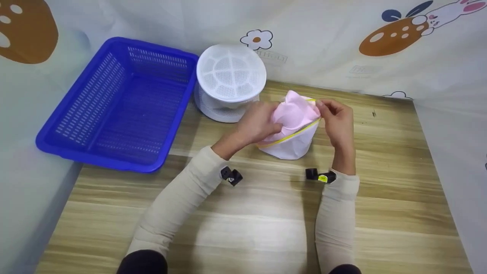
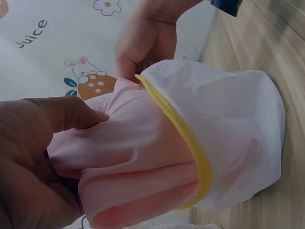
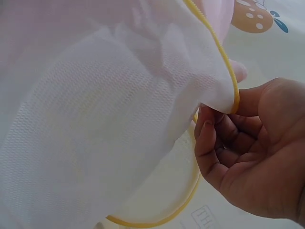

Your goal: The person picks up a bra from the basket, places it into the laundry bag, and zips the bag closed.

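Soft pink cloth point(image 1: 293, 114), folded and smooth, sits partly inside a white mesh laundry bag point(image 1: 292, 147) edged with a yellow zipper. My left hand point(image 1: 258, 123) grips the cloth from the left, its thumb point(image 2: 78, 113) pressed on top in the left wrist view. Across the opening, my right hand point(image 1: 338, 123) pinches the bag's yellow-trimmed rim between thumb and fingers. The right wrist view has the mesh wall point(image 3: 95, 129) close up, with a yellow-edged flap point(image 3: 162, 191) hanging below. Inside the bag, the cloth's lower part shows faintly through the mesh.
A blue plastic basket point(image 1: 177, 125) with slotted walls stands on the left of the wooden table point(image 1: 258, 220). Between it and the bag is a round white mesh container point(image 1: 231, 72). Printed white sheeting point(image 1: 315, 57) hangs behind the table.
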`<state>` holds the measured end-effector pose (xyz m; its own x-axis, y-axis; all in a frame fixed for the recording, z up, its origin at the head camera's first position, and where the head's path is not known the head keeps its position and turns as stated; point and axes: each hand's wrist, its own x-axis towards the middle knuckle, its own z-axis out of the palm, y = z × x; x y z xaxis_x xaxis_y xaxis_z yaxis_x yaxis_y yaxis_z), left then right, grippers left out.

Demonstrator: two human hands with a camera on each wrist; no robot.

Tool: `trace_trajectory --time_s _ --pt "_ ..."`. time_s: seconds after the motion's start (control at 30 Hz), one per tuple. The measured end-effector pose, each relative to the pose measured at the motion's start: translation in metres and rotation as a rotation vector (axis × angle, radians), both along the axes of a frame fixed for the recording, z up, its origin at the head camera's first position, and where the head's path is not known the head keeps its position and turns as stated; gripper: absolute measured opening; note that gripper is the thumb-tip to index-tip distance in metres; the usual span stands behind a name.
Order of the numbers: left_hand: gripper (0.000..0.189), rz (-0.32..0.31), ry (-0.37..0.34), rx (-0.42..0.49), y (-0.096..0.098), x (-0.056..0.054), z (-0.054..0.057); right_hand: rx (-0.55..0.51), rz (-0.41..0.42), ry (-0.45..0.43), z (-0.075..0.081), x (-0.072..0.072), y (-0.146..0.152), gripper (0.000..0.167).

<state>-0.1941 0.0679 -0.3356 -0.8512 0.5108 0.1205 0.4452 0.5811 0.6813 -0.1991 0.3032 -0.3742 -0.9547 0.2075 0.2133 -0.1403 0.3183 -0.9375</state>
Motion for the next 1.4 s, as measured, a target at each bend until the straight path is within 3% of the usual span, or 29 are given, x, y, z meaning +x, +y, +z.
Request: trace_trajectory --time_s 0.2,0.3,0.47,0.67,0.8,0.87,1.0,1.13,1.27,1.4 --pt "0.022 -0.075 0.039 -0.169 0.007 0.002 0.000 0.026 -0.003 0.014 0.001 0.001 0.000 0.025" --pt "0.024 -0.090 0.032 -0.225 0.011 0.004 0.001 0.048 0.007 0.016 0.003 0.002 -0.003 0.024" --pt "0.020 -0.118 0.088 -0.293 0.019 0.009 -0.001 0.048 0.027 0.026 0.014 0.008 -0.011 0.022" --pt "0.013 -0.115 0.159 -0.377 0.031 0.011 -0.009 0.040 0.083 0.079 0.031 0.019 -0.023 0.019" --pt "0.019 -0.106 0.136 -0.392 0.035 0.011 -0.014 0.031 0.103 0.087 0.031 0.019 -0.024 0.018" --pt "0.025 -0.103 0.117 -0.365 0.034 0.011 -0.015 0.035 0.100 0.083 0.030 0.019 -0.024 0.019" --pt "0.043 -0.085 0.071 -0.223 0.026 0.011 -0.018 0.051 0.088 0.071 0.030 0.018 -0.023 0.019" --pt "0.049 -0.031 0.034 -0.109 0.014 0.011 -0.018 0.057 0.071 0.053 0.031 0.019 -0.020 0.020" --pt "0.042 0.093 0.009 0.026 0.002 0.010 -0.022 0.052 0.056 0.040 0.025 0.016 -0.013 0.021" --pt "0.019 0.257 0.042 0.262 -0.013 0.010 -0.036 0.055 0.047 0.034 0.024 0.017 -0.011 0.022"
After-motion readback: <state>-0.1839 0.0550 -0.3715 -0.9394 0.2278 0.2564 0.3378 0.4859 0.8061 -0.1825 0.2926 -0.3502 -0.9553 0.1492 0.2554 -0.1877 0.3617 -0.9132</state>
